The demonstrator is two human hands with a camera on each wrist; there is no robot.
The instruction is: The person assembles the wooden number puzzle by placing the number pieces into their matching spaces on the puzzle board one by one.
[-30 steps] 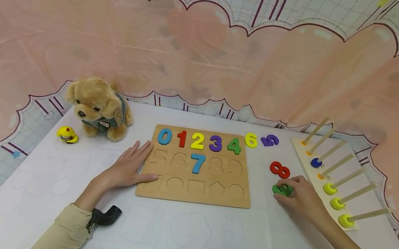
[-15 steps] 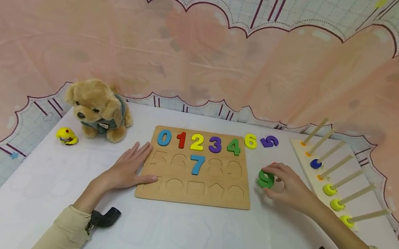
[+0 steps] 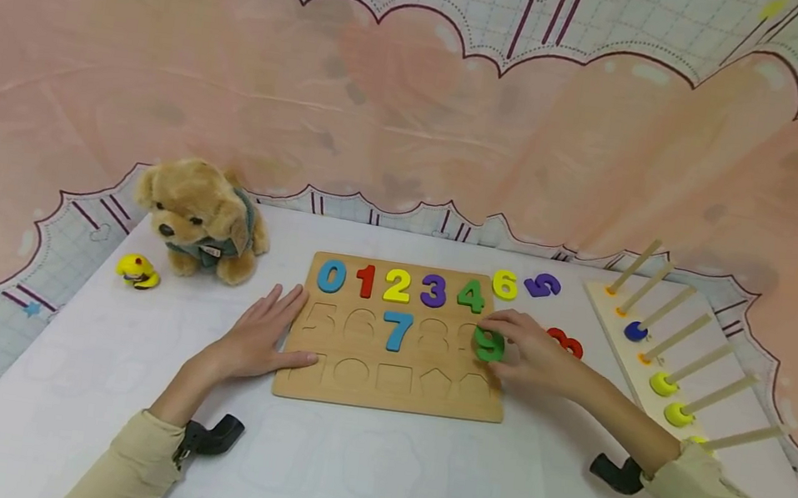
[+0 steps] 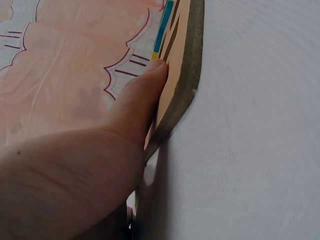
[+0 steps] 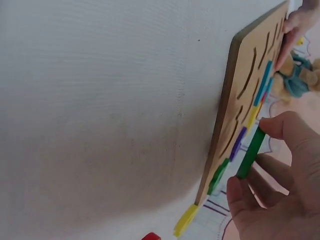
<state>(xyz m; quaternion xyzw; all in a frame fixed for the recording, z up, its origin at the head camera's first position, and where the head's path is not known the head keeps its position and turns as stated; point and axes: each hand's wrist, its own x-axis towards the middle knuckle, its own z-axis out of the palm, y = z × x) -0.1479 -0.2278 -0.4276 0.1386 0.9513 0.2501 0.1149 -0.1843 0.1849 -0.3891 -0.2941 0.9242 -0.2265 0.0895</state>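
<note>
Over the board's (image 3: 382,399) right edge: right hand (image 3: 532,352) was clamped on green 9 (image 3: 489,346).
Thumb and fingers pinched it; left hand (image 3: 254,341) rested on left edge, thumb apart.

Green 9 (image 3: 490,346) above tan wooden board (image 3: 364,397)

loose khaki sleeves (image 3: 131,458), creased; two black elbow-shaped wrist pieces (image 3: 215,436); hands (image 3: 249,340) bare

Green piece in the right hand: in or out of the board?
Out: the right wrist view shows the right hand holding the green piece off the board.
</note>
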